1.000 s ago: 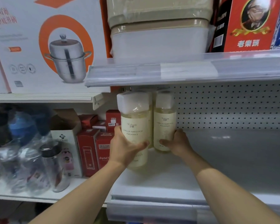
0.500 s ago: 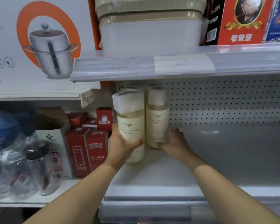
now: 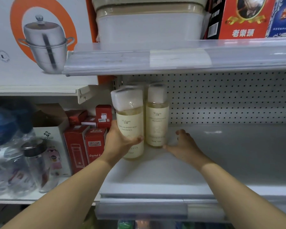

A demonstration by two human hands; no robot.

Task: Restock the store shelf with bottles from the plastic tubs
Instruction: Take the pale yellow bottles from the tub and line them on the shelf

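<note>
bottles [image 3: 130,128] — clear glossy plastic, matt paper labels | shelf [image 3: 221,154] — smooth painted metal

Two bottles [image 3: 129,124] [image 3: 157,119] with white caps stand at centre frame, and a third may sit behind them, too hidden to tell. Two hands [image 3: 120,142] [image 3: 185,146] reach in from below. At left centre, about five red boxes [image 3: 76,146]. Upper middle, two stacked tubs [image 3: 149,25].

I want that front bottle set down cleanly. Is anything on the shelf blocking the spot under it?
Nothing visible does. The left hand grips the front bottle over bare shelf; the rear bottle stands beside and behind it, near the right hand.
</note>
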